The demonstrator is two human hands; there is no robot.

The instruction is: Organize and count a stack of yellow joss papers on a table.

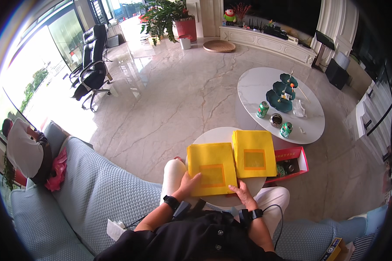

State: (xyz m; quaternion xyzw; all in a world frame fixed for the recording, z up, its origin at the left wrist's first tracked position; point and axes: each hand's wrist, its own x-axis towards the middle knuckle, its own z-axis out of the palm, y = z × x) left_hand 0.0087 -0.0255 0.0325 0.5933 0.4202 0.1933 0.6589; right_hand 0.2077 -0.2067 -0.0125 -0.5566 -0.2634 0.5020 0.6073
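Note:
A stack of yellow paper sheets (210, 156), each with an orange square printed on it, lies between my two hands over a small round white table (212, 134). My left hand (188, 184) grips its left edge, thumb on top. At the lower right corner, my right hand (242, 192) holds the same stack with its thumb on the upper face. The fingers beneath are hidden. Beside it to the right, a second stack of yellow sheets (253, 142) with a similar orange square rests on the round table, its edges slightly uneven.
Right of the round table is an open red box (302, 160) with dark items inside. Beyond stands an oval white table (251, 81) bearing green cans (262, 109), a metal pot (276, 120) and a tiered green tray (279, 101). A blue sofa (111, 169) surrounds me; another person (24, 150) is at left.

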